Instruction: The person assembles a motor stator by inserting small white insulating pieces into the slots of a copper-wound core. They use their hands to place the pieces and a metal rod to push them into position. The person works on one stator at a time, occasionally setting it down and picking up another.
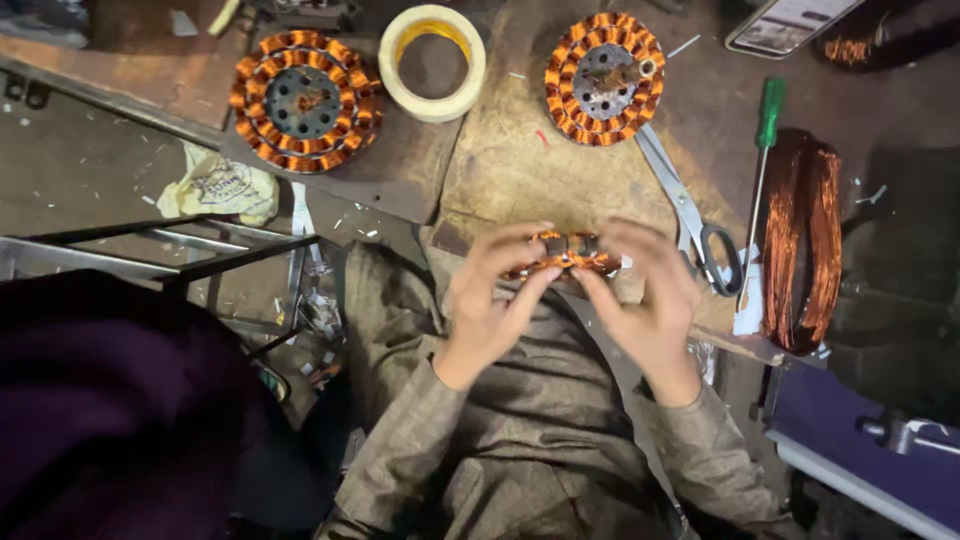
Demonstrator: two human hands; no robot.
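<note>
Long sleeves of coarse grey-brown cloth (creased at the cuffs), both hands bare.

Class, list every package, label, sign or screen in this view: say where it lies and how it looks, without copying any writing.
Phone screen: top right edge of the bench, tilted rectangle, pale and lit.
Crumpled wrapper: left, below the left copper-wound stator, yellowish-white with dark print.

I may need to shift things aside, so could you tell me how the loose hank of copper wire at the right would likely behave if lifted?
The hank of copper wire is a long loop of many thin strands, so it would probably sag and flex. Such a dense bundle likely feels heavy for its size. Unbound strands may splay or snag the green-handled screwdriver beside it.
</note>
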